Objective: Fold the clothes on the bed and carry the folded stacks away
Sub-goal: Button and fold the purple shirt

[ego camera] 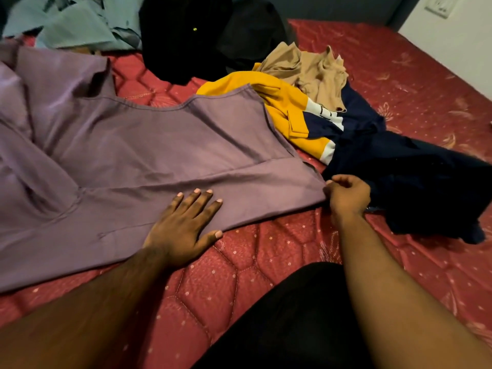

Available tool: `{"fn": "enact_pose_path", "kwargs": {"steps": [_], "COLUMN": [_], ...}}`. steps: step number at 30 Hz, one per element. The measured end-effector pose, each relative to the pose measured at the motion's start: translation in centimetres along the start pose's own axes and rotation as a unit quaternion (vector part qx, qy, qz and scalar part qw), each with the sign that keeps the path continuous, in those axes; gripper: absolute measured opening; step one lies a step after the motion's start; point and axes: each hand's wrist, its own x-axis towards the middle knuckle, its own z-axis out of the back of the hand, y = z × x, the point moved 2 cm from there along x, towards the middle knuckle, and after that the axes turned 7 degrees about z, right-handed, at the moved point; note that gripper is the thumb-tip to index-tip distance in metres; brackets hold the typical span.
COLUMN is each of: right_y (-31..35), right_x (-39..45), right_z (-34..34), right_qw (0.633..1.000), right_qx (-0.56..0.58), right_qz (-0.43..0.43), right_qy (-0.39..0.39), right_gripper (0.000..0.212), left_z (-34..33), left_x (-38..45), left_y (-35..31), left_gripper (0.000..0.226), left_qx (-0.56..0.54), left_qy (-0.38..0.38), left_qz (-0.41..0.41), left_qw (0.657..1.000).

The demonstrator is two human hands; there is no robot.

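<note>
Head view, looking down on the bed [266, 275], which is covered in a red quilted spread with a small pale floral pattern.

A large mauve-purple cotton garment [127, 145] lies spread nearly flat across the left and centre of the bed. Its curved neckline faces the far side and its hem edge runs along the near side. Some creases run across the lower part, and the left portion is bunched and folded over itself.

Left hand [183, 225]: palm down on the purple garment near its near edge, fingers straight and spread apart, pressing the cloth flat. The thumb lies at the fabric edge, partly on the bedspread.

Right hand [347, 194]: at the right-hand corner of the purple garment, fingers curled together and pinching the corner of the cloth between fingertips and thumb.

Other clothes, unfolded:
- A yellow, white and navy blue colour-block top [306, 121] lies crumpled just right of the purple garment, partly tucked under its edge.
- A dark navy cloth [415, 182] spreads to the right of the right hand, touching the colour-block top.
- A beige ribbed knit garment [316, 73] rests on top of the colour-block top at the far side.
- A black garment [191, 35] is heaped at the far centre.
- A pale teal-green shirt [77, 22] lies crumpled at the far left.

No folded stack is visible.

The person's dark-clothed knee [292, 315] is at the near edge.
</note>
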Motion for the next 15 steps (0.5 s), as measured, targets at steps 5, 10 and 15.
{"fn": "enact_pose_path", "kwargs": {"steps": [5,10,15], "right_y": [6.2,2.4,2.0], "right_x": [-5.4,-7.8,-3.3], "right_z": [-3.9,-8.7,-7.9], "right_qw": [0.914,0.803,0.86], "right_qx": [-0.115,-0.356,-0.383], "right_qz": [0.349,0.303,0.22], "right_qy": [0.17,0.369,0.256], "right_gripper": [0.023,0.078,0.08], "left_z": [0.1,0.3,1.8], "left_x": [0.0,0.1,0.6], "left_y": [-0.2,-0.1,-0.7], "left_gripper": [0.082,0.094,0.079], "left_qx": [-0.002,-0.031,-0.085], "left_qy": [0.018,0.015,0.012], "left_qz": [-0.002,0.007,0.043], "left_qw": [1.0,0.999,0.995]}}
